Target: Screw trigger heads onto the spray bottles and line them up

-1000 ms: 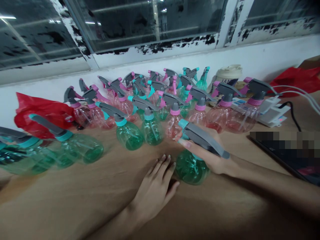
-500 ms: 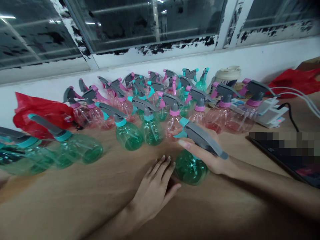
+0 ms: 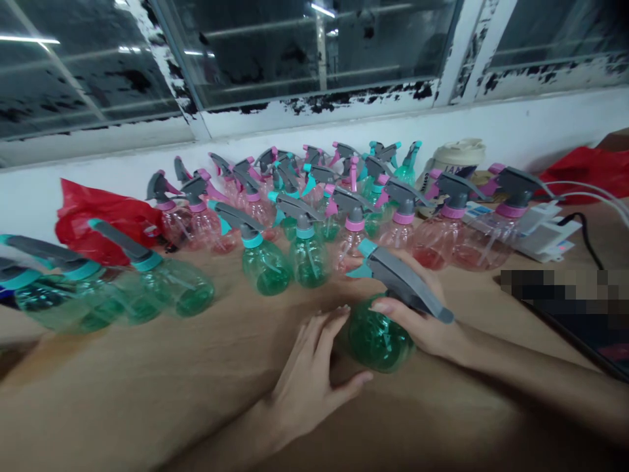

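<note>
A green spray bottle (image 3: pixel 378 341) with a grey and turquoise trigger head stands upright in front of me on the wooden table (image 3: pixel 147 387). My right hand (image 3: pixel 422 321) is closed around its neck from the right, thumb in front, other fingers mostly hidden behind the bottle. To its left is my left hand (image 3: pixel 314 367), fingers stretched and thumb apart, holding nothing. Its fingertips come close to the bottle's left side; whether they touch it I cannot tell. Just behind stand another green spray bottle (image 3: pixel 310 262) and a pink one (image 3: pixel 352 252).
Several more green bottles (image 3: pixel 187 288) stand at the left, by a red plastic bag (image 3: pixel 108 223). Rows of pink and green bottles reach the wall. At right are a white lidded cup (image 3: pixel 455 157), white adapters with cables (image 3: pixel 545 229), and a dark-screened device (image 3: pixel 580 334).
The view has shifted slightly. My right thumb has moved down from the trigger area to the bottle's neck. My left hand's fingers have bent and lifted, with the thumb spread wider.
</note>
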The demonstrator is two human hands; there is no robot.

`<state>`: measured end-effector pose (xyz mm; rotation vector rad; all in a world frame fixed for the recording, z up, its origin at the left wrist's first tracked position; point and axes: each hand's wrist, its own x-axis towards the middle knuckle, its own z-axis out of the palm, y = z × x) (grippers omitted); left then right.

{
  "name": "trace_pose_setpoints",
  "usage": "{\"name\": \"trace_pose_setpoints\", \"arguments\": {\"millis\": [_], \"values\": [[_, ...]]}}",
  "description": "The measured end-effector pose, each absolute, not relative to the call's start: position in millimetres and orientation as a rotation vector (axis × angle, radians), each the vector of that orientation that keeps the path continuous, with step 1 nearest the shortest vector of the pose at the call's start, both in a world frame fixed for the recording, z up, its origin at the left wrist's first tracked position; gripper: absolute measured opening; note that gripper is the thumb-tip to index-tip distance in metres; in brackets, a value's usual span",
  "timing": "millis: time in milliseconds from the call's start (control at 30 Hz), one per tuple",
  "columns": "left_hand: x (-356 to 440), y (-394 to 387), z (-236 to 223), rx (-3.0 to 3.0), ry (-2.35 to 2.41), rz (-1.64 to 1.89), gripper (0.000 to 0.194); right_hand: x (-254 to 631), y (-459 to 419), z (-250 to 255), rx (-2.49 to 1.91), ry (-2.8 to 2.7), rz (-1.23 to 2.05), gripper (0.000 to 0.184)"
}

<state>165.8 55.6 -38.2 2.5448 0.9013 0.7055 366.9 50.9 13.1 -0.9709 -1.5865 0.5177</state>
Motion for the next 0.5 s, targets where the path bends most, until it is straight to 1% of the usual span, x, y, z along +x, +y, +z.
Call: {"name": "trace_pose_setpoints", "arguments": {"millis": [100, 167, 367, 433, 500], "values": [[166.6, 50.7, -33.5, 2.507, 0.917, 0.795, 0.076, 356.4, 50.1, 10.4, -0.925, -1.596, 0.546, 0.034], [166.6, 48.3, -26.7, 2.487, 0.927, 0.853, 0.077, 346.3, 50.3, 10.7, -0.903, -1.612, 0.536, 0.032], [145.7, 45.4, -5.3, 2.567, 1.064, 0.964, 0.061, 303.9, 55.1, 18.4, -0.847, -1.650, 0.495, 0.032], [130.2, 44.7, -1.8, 2.581, 1.140, 0.976, 0.057, 289.1, 58.8, 21.8, -0.849, -1.680, 0.525, 0.035], [112.4, 44.6, 0.6, 2.615, 1.168, 0.980, 0.052, 276.6, 63.1, 26.1, -0.850, -1.766, 0.559, 0.042]]}}
